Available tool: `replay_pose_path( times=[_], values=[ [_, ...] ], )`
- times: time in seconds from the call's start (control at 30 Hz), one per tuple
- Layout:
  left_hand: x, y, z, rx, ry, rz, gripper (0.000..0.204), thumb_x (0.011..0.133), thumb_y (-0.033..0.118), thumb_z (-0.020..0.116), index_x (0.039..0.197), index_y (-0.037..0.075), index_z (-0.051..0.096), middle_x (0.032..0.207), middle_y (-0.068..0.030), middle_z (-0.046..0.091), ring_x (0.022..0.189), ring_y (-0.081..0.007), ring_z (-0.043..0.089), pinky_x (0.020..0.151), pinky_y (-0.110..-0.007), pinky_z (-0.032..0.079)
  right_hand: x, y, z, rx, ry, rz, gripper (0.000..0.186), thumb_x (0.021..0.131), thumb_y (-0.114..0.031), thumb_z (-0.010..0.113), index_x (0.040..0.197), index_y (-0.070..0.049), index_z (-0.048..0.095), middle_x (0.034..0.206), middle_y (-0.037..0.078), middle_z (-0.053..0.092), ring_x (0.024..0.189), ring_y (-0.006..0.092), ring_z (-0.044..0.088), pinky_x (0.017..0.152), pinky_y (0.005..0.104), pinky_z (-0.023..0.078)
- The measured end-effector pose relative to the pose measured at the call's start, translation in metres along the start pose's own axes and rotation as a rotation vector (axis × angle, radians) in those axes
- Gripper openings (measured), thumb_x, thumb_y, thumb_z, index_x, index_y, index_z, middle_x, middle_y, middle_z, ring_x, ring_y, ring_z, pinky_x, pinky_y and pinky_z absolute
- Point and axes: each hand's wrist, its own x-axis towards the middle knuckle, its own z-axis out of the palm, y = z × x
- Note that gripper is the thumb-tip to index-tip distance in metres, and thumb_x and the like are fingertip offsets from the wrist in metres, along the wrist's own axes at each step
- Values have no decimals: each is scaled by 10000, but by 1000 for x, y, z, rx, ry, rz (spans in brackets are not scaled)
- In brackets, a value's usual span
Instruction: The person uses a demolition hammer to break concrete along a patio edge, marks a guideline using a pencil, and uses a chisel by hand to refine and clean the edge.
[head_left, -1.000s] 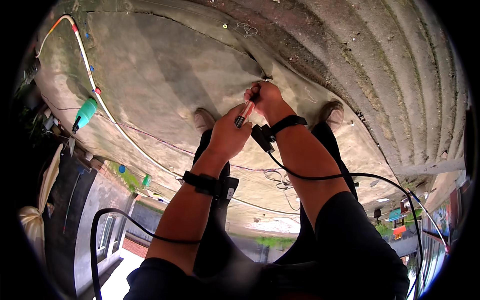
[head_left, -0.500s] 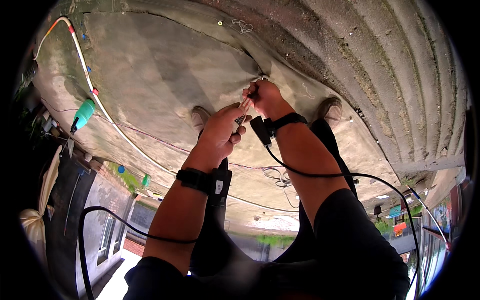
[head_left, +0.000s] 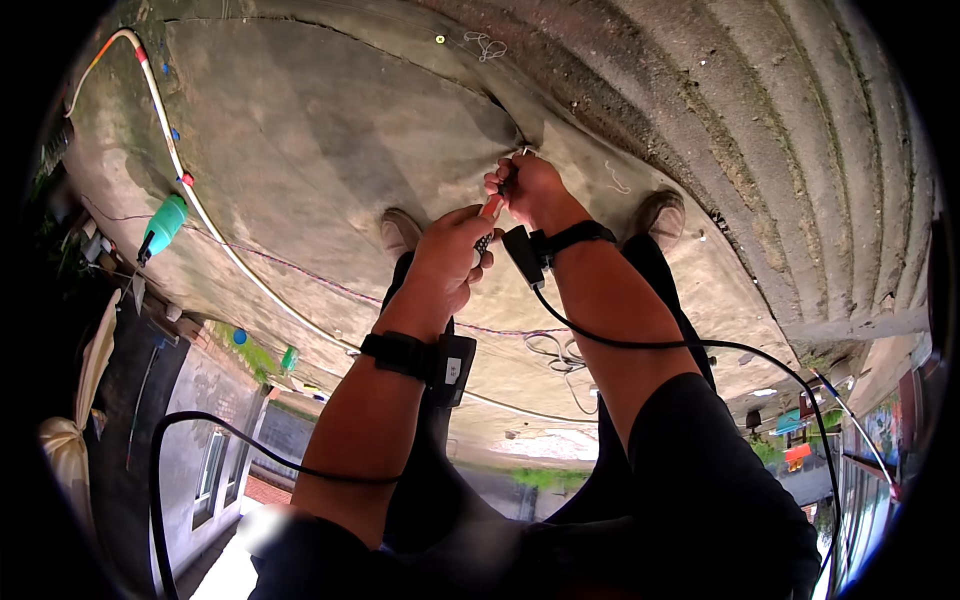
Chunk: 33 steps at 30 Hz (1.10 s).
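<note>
My left hand [head_left: 448,255] is closed around a slim tool with a red handle section [head_left: 491,206] and a dark, pale-speckled lower part; its exact kind is unclear. Just above, my right hand [head_left: 535,188] is closed, its fingers round a black piece [head_left: 509,182] that appears in line with the red section. A small pale, shiny bit [head_left: 524,152] shows past the right fingers, beside a dark crease in the grey-brown ground surface [head_left: 360,130]. The fingers hide most of what lies between the hands. Each wrist wears a strapped black device with a cable.
Ridged, furrowed ground [head_left: 740,140] lies at the upper right. A long white hose [head_left: 230,245] curves along the left, near a green bottle-shaped object [head_left: 165,224]. Behind my hands lie a thin coiled cord [head_left: 550,348] and a dark reddish line. My shoes [head_left: 659,214] stand either side.
My left hand has shifted slightly and turned, so more of the tool's red section shows. The right hand stays nearly in place, still closed.
</note>
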Motion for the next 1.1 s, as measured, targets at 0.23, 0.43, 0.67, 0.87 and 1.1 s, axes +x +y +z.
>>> replay_pose_path(
  times=[0.23,0.43,0.67,0.87,1.1],
  values=[
    [-4,-3,-1,1391,331,934,354,838,184,638,1165,50,607,811,-96,600,635,-206,600,539,-334,473,16,-3,-13,44,-54,33,260,974,-108,340,788,25,464,696,150,477,644,313,525,614,443,513],
    [-7,-8,16,-109,119,73,326,886,204,607,1166,36,606,838,-11,597,592,-52,480,437,-191,322,14,-1,-13,-71,-8,2,347,1022,-228,355,826,18,502,705,132,515,688,329,581,645,435,544],
    [-14,-21,16,1265,383,792,464,785,148,720,1222,87,576,1025,-180,607,787,-349,636,656,-451,499,-21,8,3,-287,101,-75,326,1049,-260,360,930,-5,525,756,104,563,707,266,602,641,368,527],
    [-16,-5,10,-219,61,12,396,817,121,664,1190,26,573,972,-186,628,841,-352,633,705,-445,506,-15,2,-10,-257,106,-77,269,1020,-209,404,937,-18,574,799,88,624,734,260,665,599,330,516],
    [-13,-22,11,1085,376,902,401,854,196,668,1194,10,564,938,-171,651,867,-345,653,759,-394,522,-16,0,-4,-251,79,-64,267,1028,-213,397,963,-19,569,806,88,603,736,252,647,600,326,520]
  ],
)
